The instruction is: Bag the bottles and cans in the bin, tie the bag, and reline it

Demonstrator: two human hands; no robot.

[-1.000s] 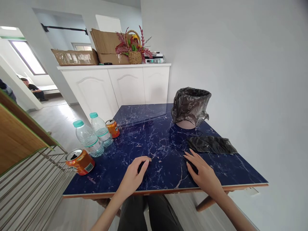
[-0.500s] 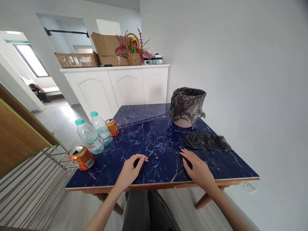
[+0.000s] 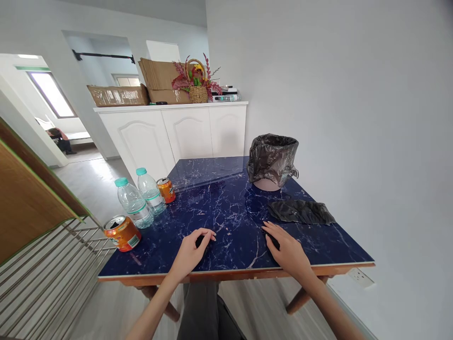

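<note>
My left hand (image 3: 191,251) rests on the dark blue marbled table (image 3: 226,203) near its front edge, fingers loosely curved, thumb apart, nothing held. To the right, my right hand (image 3: 287,251) lies palm down with fingers stretched out, also holding nothing. Just beyond its fingertips is a flattened black plastic bag (image 3: 300,211). Farther back stands a small bin (image 3: 268,185) lined with a black plastic bag (image 3: 272,163) folded over its rim. At the table's left edge are two clear bottles with teal caps, a nearer bottle (image 3: 133,203) and a farther bottle (image 3: 151,191), between two orange cans, one near (image 3: 122,233), one far (image 3: 166,190).
A white cabinet (image 3: 141,137) behind the table carries cardboard boxes (image 3: 164,78) and a flower basket (image 3: 198,93). On the left are a metal rack (image 3: 53,283) and a wooden panel (image 3: 31,203). A wall (image 3: 354,118) borders the right. Someone sits in a far room.
The view has tilted up slightly, so the background sits lower in the picture. Both hands keep their places on the table, and no object has been moved.
</note>
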